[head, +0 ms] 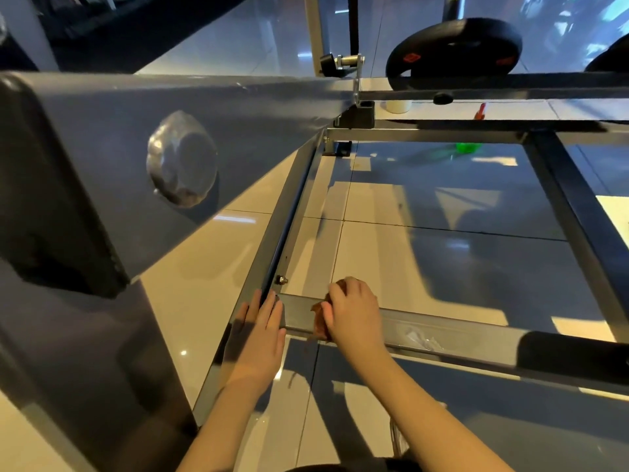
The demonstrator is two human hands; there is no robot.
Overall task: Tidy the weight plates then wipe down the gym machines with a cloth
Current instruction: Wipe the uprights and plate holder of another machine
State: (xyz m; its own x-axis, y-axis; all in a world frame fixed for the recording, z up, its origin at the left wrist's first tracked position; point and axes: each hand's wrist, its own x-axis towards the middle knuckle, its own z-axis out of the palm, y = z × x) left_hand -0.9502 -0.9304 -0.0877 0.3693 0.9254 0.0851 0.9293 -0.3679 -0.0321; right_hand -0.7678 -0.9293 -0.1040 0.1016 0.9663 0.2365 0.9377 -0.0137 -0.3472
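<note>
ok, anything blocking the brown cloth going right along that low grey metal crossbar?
The brown cloth, gripped by the right hand, sits on the grey metal crossbar. To its right, what looks like a crumpled clear plastic scrap lies on the bar, then a black sleeve wraps it. The left hand rests flat at the left corner.

Grey square-tube metal machine frame was plain. Crumpled brown cloth was rusty, darker in folds. Round black rubber weight plate carried small red marks. Glossy cream floor tiles had thin dark grout lines. Blurry green plastic object was bright. Small red object and short white cylinder were plain. Domed silver bolt head was shiny, and the black end cap was matte.
</note>
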